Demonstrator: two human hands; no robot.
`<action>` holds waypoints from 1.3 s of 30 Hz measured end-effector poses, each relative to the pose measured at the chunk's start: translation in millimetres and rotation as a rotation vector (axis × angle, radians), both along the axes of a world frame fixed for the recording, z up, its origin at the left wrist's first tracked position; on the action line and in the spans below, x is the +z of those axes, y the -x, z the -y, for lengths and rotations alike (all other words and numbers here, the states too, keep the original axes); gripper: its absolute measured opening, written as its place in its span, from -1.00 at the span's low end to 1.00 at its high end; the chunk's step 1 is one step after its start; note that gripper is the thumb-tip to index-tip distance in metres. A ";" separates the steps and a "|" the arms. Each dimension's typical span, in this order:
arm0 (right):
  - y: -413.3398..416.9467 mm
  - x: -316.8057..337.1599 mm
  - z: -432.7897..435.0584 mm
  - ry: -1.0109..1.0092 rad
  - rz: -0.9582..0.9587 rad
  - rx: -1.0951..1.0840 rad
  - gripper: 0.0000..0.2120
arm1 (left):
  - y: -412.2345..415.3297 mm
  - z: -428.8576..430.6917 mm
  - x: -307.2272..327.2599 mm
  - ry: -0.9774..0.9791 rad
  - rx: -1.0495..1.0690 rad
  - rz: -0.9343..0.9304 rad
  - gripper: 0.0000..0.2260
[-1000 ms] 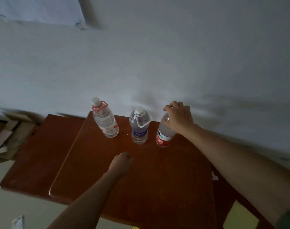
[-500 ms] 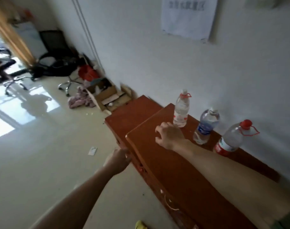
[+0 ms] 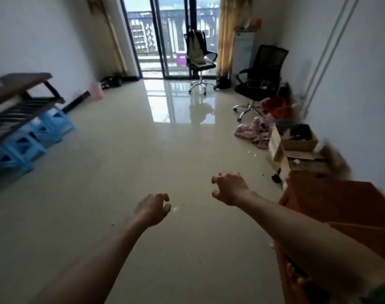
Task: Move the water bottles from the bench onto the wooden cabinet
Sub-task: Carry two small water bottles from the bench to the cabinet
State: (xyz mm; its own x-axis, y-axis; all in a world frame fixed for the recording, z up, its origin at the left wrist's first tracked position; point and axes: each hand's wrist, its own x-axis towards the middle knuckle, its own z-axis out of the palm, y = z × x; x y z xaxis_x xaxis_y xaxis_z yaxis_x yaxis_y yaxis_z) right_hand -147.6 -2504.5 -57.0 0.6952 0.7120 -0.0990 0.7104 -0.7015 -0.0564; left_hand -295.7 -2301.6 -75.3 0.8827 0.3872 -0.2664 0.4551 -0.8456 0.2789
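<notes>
Reddish wood of the cabinet [image 3: 341,200] lies low at our right, under our outstretched right forearm [image 3: 308,233]. Our left hand [image 3: 153,208] and right hand [image 3: 229,187] reach over the floor [image 3: 121,161], palms down, fingers loosely curled, gripping nothing. The bench [image 3: 24,81] stands far left.

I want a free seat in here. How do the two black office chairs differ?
The chair by the balcony door has light clothing draped over its back; the chair by the right wall has a bare mesh back. The door chair stands farther off, on open floor; the wall chair is nearer, beside a red heap. Both are black, with armrests and shiny star bases on castors.
</notes>
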 end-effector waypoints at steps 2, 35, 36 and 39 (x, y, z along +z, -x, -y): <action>7.0 3.2 -77.8 -0.007 -0.006 0.091 -0.61 | 24.6 -67.2 10.8 -0.012 0.102 -0.003 -0.68; -81.1 -1.1 -1051.3 0.003 -0.043 0.824 -0.55 | 30.3 -891.3 21.7 0.038 0.904 -0.003 -0.71; -83.0 -6.2 -1083.8 0.003 -0.035 0.821 -0.55 | 29.9 -923.2 19.0 0.038 0.915 0.007 -0.72; -87.3 -1.1 -1189.1 -0.010 -0.049 0.792 -0.54 | 30.0 -1028.7 26.1 0.038 0.924 0.037 -0.74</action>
State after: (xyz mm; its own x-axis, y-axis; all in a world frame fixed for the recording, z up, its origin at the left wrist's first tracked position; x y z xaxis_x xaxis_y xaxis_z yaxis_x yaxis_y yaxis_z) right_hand -60.3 -1315.3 -58.0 -0.0239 0.9940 -0.1071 0.9945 0.0126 -0.1044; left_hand -325.7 -1272.9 -49.2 0.2355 0.9333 -0.2712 0.9344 -0.1407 0.3273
